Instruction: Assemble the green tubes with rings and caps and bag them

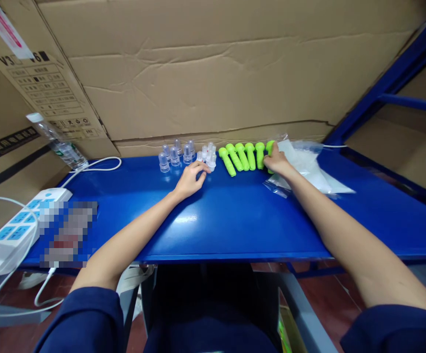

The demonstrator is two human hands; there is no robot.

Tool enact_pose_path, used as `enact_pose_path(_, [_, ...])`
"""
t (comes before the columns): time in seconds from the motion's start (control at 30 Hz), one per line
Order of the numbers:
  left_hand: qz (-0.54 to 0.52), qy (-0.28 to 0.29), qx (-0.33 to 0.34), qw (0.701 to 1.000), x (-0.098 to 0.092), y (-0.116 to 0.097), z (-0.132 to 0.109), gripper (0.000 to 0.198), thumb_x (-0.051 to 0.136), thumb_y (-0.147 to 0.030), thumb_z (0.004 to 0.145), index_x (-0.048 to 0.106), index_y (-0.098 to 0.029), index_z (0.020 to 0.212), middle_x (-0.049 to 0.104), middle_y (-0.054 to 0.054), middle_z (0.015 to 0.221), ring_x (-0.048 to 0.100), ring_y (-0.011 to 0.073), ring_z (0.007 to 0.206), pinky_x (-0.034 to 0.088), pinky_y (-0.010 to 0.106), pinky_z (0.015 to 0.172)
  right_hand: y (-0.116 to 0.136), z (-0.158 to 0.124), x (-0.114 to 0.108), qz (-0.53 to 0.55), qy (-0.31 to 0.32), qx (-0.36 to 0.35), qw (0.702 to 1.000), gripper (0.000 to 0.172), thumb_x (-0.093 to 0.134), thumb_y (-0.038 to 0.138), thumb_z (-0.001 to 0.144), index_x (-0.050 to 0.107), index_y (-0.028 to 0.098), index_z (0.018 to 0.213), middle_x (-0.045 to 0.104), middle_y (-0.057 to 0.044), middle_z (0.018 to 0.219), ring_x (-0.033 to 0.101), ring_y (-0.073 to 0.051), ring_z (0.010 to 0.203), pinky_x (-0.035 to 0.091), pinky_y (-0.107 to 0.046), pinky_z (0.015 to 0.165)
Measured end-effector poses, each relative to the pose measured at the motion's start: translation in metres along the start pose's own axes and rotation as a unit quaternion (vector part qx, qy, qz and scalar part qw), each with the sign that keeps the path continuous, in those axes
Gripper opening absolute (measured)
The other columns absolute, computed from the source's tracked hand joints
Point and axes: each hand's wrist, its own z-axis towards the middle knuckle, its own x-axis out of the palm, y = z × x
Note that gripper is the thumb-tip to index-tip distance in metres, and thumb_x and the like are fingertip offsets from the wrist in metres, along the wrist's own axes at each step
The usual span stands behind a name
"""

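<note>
My right hand (277, 161) has its fingers closed round the rightmost bright green torch-shaped piece (270, 147). Left of it lies a row of several similar green pieces (250, 156), heads toward the back. My left hand (192, 179) rests on the table with fingers stretched out and thumb apart. Its fingertips reach a tight cluster of small clear pieces with white bases (211, 159), partly covering some. Farther left stand several larger clear domed caps (175, 157), upright in loose rows.
Clear plastic bags with white contents (305, 166) lie beside my right hand. A water bottle (60, 144) leans at the back left. A power strip (32, 215), a white cable (104, 164) and a blurred-out flat object (71, 233) occupy the blue table's (227, 225) left end. Cardboard (205, 73) walls the back.
</note>
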Motion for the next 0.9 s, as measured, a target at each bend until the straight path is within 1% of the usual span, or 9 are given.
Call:
enact_pose_path(0.1, [0.0, 0.004, -0.005, 1.0, 0.0, 0.0, 0.0, 0.021, 0.052, -0.008, 0.09, 0.072, -0.017, 0.092, 0.071, 0.01, 0.11, 0.068, 0.0219, 0.11, 0.051, 0.042, 0.104, 0.001, 0.001, 0.0, 0.018, -0.009, -0.011, 1.0, 0.078, 0.048, 0.035, 0.09, 0.029, 0.004, 0.159, 0.057, -0.029, 0.137, 0.058, -0.041, 0.126, 0.046, -0.053, 0.105])
enact_pose_path(0.23, [-0.001, 0.009, -0.005, 1.0, 0.0, -0.001, 0.0, 0.022, 0.053, -0.007, 0.09, 0.072, -0.016, 0.091, 0.071, 0.01, 0.11, 0.068, 0.0217, 0.109, 0.051, 0.042, 0.103, 0.008, -0.004, -0.002, 0.002, 0.023, 0.006, 1.0, 0.079, 0.04, 0.04, 0.095, 0.02, -0.001, 0.16, 0.047, -0.032, 0.148, 0.05, -0.041, 0.137, 0.042, -0.049, 0.11])
enact_pose_path(0.33, [0.002, 0.01, -0.007, 1.0, 0.0, 0.0, 0.0, 0.022, 0.053, -0.007, 0.09, 0.072, -0.017, 0.091, 0.07, 0.01, 0.11, 0.068, 0.0212, 0.109, 0.05, 0.041, 0.103, 0.012, -0.007, -0.003, -0.003, 0.036, 0.001, 0.999, 0.079, 0.038, 0.041, 0.097, 0.018, -0.001, 0.16, 0.047, -0.031, 0.149, 0.051, -0.04, 0.137, 0.042, -0.048, 0.11])
enact_pose_path(0.5, [0.003, 0.006, -0.001, 1.0, 0.0, 0.001, 0.0, 0.022, 0.053, -0.007, 0.09, 0.073, -0.016, 0.092, 0.07, 0.01, 0.111, 0.068, 0.0214, 0.109, 0.05, 0.041, 0.104, 0.011, -0.008, -0.006, -0.002, 0.014, -0.042, 0.999, 0.076, 0.041, 0.038, 0.096, 0.024, 0.001, 0.16, 0.048, -0.028, 0.15, 0.048, -0.04, 0.14, 0.042, -0.052, 0.111])
enact_pose_path(0.63, [0.017, 0.018, -0.012, 1.0, 0.0, 0.001, -0.001, 0.024, 0.052, -0.008, 0.09, 0.074, -0.018, 0.097, 0.07, 0.01, 0.117, 0.066, 0.0227, 0.114, 0.049, 0.044, 0.106, 0.012, -0.01, -0.008, 0.003, 0.004, -0.052, 0.999, 0.077, 0.045, 0.035, 0.094, 0.025, 0.002, 0.16, 0.049, -0.025, 0.15, 0.048, -0.039, 0.14, 0.043, -0.053, 0.112])
enact_pose_path(0.7, [0.028, 0.025, -0.018, 0.999, -0.001, 0.001, -0.001, 0.026, 0.053, -0.009, 0.09, 0.074, -0.019, 0.103, 0.069, 0.011, 0.123, 0.065, 0.0244, 0.119, 0.048, 0.046, 0.108, 0.016, -0.015, -0.009, 0.002, -0.011, -0.054, 0.998, 0.076, 0.044, 0.032, 0.093, 0.023, 0.001, 0.16, 0.044, -0.026, 0.155, 0.042, -0.039, 0.144, 0.039, -0.054, 0.115])
enact_pose_path(0.77, [0.036, 0.03, -0.024, 0.999, -0.001, 0.001, -0.002, 0.029, 0.053, -0.01, 0.09, 0.074, -0.02, 0.109, 0.067, 0.011, 0.128, 0.063, 0.0254, 0.123, 0.047, 0.047, 0.11, 0.021, -0.022, -0.009, -0.002, -0.045, -0.07, 0.997, 0.076, 0.043, 0.031, 0.093, 0.022, 0.002, 0.16, 0.035, -0.026, 0.16, 0.034, -0.039, 0.149, 0.036, -0.058, 0.115])
enact_pose_path(0.83, [0.042, 0.034, -0.033, 0.998, -0.001, 0.001, -0.002, 0.032, 0.052, -0.012, 0.092, 0.072, -0.02, 0.116, 0.066, 0.012, 0.132, 0.062, 0.026, 0.126, 0.047, 0.048, 0.111, 0.029, -0.032, -0.009, -0.008, -0.075, -0.104, 0.992, 0.076, 0.041, 0.032, 0.093, 0.021, 0.005, 0.161, 0.027, -0.025, 0.164, 0.026, -0.04, 0.151, 0.032, -0.063, 0.114])
enact_pose_path(0.9, [0.047, 0.043, -0.043, 0.997, 0.0, 0.002, -0.003, 0.035, 0.052, -0.016, 0.094, 0.068, -0.02, 0.124, 0.065, 0.013, 0.135, 0.061, 0.0272, 0.129, 0.046, 0.049, 0.111, 0.04, -0.045, -0.007, -0.017, -0.077, -0.154, 0.985, 0.075, 0.04, 0.034, 0.093, 0.022, 0.009, 0.161, 0.023, -0.021, 0.166, 0.022, -0.039, 0.153, 0.029, -0.066, 0.113])
